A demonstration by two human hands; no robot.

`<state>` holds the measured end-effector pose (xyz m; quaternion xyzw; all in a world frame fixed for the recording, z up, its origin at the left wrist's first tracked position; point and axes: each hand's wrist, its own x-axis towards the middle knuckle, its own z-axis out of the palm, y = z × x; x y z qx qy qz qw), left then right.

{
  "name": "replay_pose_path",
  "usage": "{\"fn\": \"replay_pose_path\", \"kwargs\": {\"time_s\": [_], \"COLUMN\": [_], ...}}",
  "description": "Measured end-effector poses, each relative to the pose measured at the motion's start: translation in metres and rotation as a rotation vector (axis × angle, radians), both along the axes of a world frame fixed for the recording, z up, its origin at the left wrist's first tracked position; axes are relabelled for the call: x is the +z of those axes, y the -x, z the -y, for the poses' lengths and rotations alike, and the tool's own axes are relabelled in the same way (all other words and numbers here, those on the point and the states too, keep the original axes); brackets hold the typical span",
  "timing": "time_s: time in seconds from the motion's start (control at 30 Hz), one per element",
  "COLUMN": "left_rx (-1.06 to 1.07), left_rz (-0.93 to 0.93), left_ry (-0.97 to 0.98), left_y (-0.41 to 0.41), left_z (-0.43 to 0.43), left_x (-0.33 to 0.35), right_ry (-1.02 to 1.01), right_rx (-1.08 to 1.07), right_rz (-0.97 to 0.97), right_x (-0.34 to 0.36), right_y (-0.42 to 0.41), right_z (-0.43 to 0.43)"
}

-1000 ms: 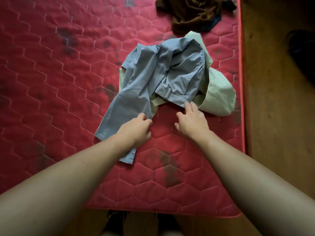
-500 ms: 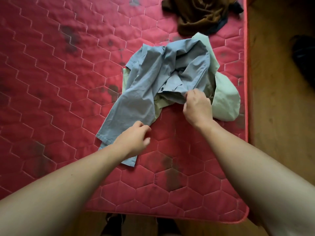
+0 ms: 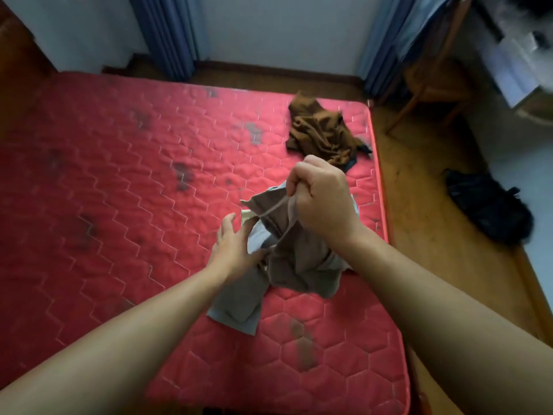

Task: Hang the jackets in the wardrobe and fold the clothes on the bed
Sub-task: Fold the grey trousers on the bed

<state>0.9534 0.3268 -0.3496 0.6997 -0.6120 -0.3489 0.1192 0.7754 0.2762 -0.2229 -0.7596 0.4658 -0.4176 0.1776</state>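
Observation:
My right hand [image 3: 321,202] grips the top edge of the grey-blue garment [image 3: 293,265] and holds it up above the red quilted mattress [image 3: 119,190]. The garment hangs bunched, and its lower end [image 3: 236,313] trails on the mattress. My left hand [image 3: 235,248] reaches into the hanging cloth from the left with fingers spread, touching it. A sliver of pale green cloth [image 3: 248,215] shows behind the garment. A crumpled brown garment [image 3: 321,131] lies near the mattress's far right corner.
The mattress's right edge [image 3: 380,187] borders a wooden floor. A black bag [image 3: 490,211] lies on the floor to the right. A wooden chair [image 3: 431,76] stands beyond the bed's corner. Blue curtains [image 3: 170,34] hang at the far wall.
My right hand has lifted the grey-blue garment off the mattress. My left hand has let go of its leg and moved up to the hanging cloth. The view has tilted up.

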Motion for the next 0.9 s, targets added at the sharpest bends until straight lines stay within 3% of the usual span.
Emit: {"fn": "replay_pose_path", "kwargs": {"time_s": [0.07, 0.23, 0.33, 0.53, 0.67, 0.9], "left_rx": [-0.039, 0.085, 0.025, -0.340, -0.497, -0.509], "left_rz": [-0.118, -0.711, -0.873, -0.885, -0.662, -0.444], "left_ry": [0.064, 0.116, 0.147, 0.261, 0.435, 0.527], "left_y": [-0.013, -0.021, -0.032, -0.077, -0.092, -0.089], "left_z": [-0.005, -0.027, -0.038, -0.049, -0.039, -0.039], "left_x": [0.029, 0.124, 0.185, 0.310, 0.372, 0.426], "right_ry": [0.064, 0.156, 0.147, 0.199, 0.281, 0.386], "right_rx": [0.041, 0.095, 0.067, 0.039, 0.047, -0.101], "right_rz": [0.011, -0.030, -0.052, -0.141, -0.172, -0.111], "right_x": [0.051, 0.155, 0.199, 0.259, 0.292, 0.324], "right_y": [-0.009, -0.027, -0.037, -0.066, -0.090, -0.107], "right_z": [-0.011, -0.040, -0.056, -0.085, -0.096, -0.109]}}
